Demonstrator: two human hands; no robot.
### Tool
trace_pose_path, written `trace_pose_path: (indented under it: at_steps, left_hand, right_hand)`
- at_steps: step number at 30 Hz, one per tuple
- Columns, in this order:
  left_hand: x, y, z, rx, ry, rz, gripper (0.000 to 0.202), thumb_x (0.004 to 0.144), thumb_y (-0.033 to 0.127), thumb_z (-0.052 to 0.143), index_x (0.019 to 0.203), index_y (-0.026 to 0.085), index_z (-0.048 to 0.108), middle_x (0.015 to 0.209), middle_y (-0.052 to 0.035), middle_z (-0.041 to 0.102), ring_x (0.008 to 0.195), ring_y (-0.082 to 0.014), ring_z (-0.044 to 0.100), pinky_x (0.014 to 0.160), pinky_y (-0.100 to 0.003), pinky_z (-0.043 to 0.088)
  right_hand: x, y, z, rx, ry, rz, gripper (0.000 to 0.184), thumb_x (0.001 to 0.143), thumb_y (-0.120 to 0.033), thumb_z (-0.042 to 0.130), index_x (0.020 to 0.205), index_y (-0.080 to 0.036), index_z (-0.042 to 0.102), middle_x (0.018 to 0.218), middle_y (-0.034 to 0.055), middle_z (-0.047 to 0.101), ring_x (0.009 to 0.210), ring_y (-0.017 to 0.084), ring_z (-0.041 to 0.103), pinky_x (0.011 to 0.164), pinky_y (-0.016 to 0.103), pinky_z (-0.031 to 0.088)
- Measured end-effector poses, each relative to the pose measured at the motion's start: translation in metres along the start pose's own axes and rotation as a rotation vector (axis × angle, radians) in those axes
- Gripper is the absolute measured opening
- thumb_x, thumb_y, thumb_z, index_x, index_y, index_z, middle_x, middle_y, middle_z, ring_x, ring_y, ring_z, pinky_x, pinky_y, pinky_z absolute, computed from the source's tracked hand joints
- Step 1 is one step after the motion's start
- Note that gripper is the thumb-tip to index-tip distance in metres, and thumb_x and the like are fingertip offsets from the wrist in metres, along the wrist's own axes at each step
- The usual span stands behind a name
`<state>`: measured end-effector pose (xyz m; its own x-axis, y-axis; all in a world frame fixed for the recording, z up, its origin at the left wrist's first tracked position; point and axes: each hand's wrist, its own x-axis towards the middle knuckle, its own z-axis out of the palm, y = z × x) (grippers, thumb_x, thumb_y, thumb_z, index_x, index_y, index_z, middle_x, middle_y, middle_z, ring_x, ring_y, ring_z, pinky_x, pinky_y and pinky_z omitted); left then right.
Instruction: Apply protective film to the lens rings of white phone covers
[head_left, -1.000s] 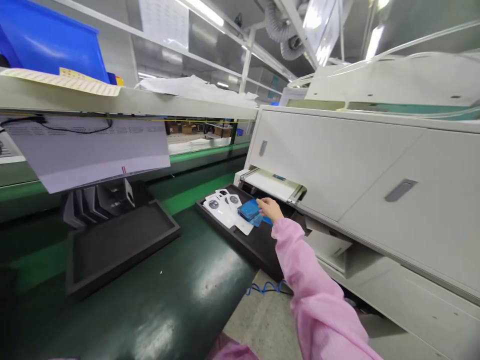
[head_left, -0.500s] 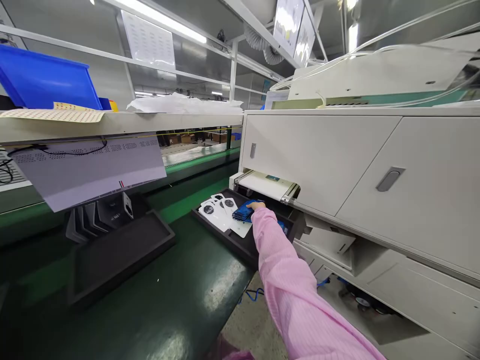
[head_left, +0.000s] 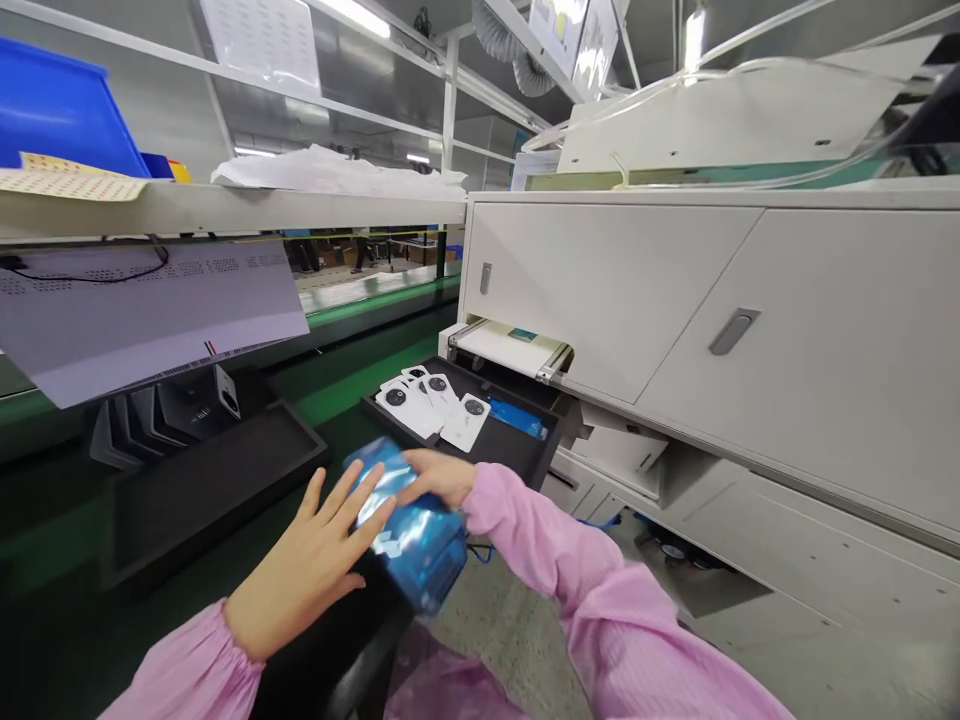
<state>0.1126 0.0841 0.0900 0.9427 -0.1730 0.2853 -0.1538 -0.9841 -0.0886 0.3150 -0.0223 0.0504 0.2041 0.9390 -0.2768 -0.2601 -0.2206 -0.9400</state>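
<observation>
My right hand (head_left: 439, 478) is closed on the far edge of a stack of shiny blue sheets (head_left: 409, 535) close in front of me, over the green belt. Fingers spread, my left hand (head_left: 311, 560) lies flat against the stack's left side. Further back a black tray (head_left: 465, 440) sits below the machine's outlet. It holds several white cards with dark round marks (head_left: 427, 400) and one blue piece (head_left: 517, 418).
A large grey-white machine (head_left: 675, 330) fills the right side, with a white outlet conveyor (head_left: 510, 348). A second black tray (head_left: 210, 480) lies on the green belt (head_left: 360, 375) at left, under a hanging paper sheet (head_left: 150, 310). A blue bin (head_left: 52, 110) stands on the shelf above.
My right hand has pulled the blue stack out of the tray by the machine and brought it close to me. My left hand has come into view and met the stack.
</observation>
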Motion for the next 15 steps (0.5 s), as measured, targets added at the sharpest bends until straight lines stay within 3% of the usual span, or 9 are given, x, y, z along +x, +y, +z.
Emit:
trace_pose_path:
  at_steps: [2,4,7,10,11,13,15]
  left_hand:
    - [0.006,0.004,0.003,-0.042,-0.139,0.080,0.089,0.064,0.013,0.066,0.140,0.031,0.023,0.150,-0.0125,0.025,0.136,-0.0362,0.021,0.106,-0.063,0.015]
    - [0.004,0.009,0.006,-0.141,-0.231,0.101,0.088,0.067,0.021,0.063,0.142,0.027,0.019,0.149,-0.0170,0.024,0.134,-0.0355,0.027,0.105,-0.059,0.023]
    - [-0.008,0.013,0.016,-0.258,-0.248,0.018,0.082,0.073,0.034,0.058,0.143,0.024,0.018,0.148,-0.0205,0.023,0.124,-0.0355,0.042,0.098,-0.053,0.036]
    - [-0.020,0.011,0.026,-0.341,-0.188,-0.121,0.073,0.076,0.033,0.055,0.141,0.026,0.023,0.138,-0.0164,0.040,0.115,-0.0328,0.050,0.093,-0.049,0.041]
    - [-0.024,0.009,0.029,-0.374,-0.151,-0.167,0.072,0.075,0.031,0.055,0.140,0.026,0.025,0.133,-0.0143,0.046,0.114,-0.0321,0.050,0.094,-0.049,0.040]
    - [-0.030,0.005,0.038,-0.482,-0.042,-0.288,0.069,0.073,0.027,0.057,0.138,0.027,0.031,0.128,-0.0105,0.051,0.113,-0.0303,0.050,0.098,-0.048,0.036]
    - [-0.037,0.001,0.050,-0.623,0.139,-0.490,0.067,0.071,0.024,0.059,0.133,0.026,0.035,0.128,-0.0088,0.051,0.115,-0.0293,0.049,0.102,-0.047,0.033]
  right_hand:
    - [0.008,0.015,0.030,-0.002,-0.200,0.091,0.049,0.042,-0.010,0.086,0.085,-0.011,0.063,0.077,0.0003,0.067,0.073,0.018,0.066,0.071,0.031,0.053]
    - [0.015,0.024,0.048,-0.012,-0.348,0.159,0.051,0.037,-0.010,0.086,0.082,-0.011,0.063,0.072,-0.0017,0.067,0.072,0.017,0.066,0.070,0.030,0.053]
    - [0.020,0.029,0.053,-0.028,-0.496,0.200,0.047,0.039,-0.016,0.087,0.080,-0.012,0.065,0.068,-0.0021,0.066,0.070,0.017,0.066,0.069,0.029,0.053]
    - [0.016,0.028,0.043,-0.014,-0.527,0.151,0.048,0.049,-0.039,0.084,0.082,-0.011,0.065,0.073,0.0027,0.067,0.072,0.018,0.066,0.071,0.030,0.052]
    - [0.013,0.028,0.039,0.000,-0.508,0.117,0.054,0.057,-0.054,0.075,0.086,-0.010,0.064,0.078,0.0054,0.068,0.075,0.019,0.066,0.073,0.031,0.052]
    - [0.006,0.026,0.032,0.033,-0.428,0.010,0.078,0.068,-0.079,0.041,0.098,-0.010,0.061,0.094,0.0125,0.067,0.085,0.022,0.066,0.075,0.036,0.052]
    - [-0.001,0.025,0.030,0.056,-0.308,-0.160,0.100,0.066,-0.087,0.011,0.118,-0.011,0.050,0.119,0.0189,0.057,0.103,0.027,0.060,0.081,0.041,0.050]
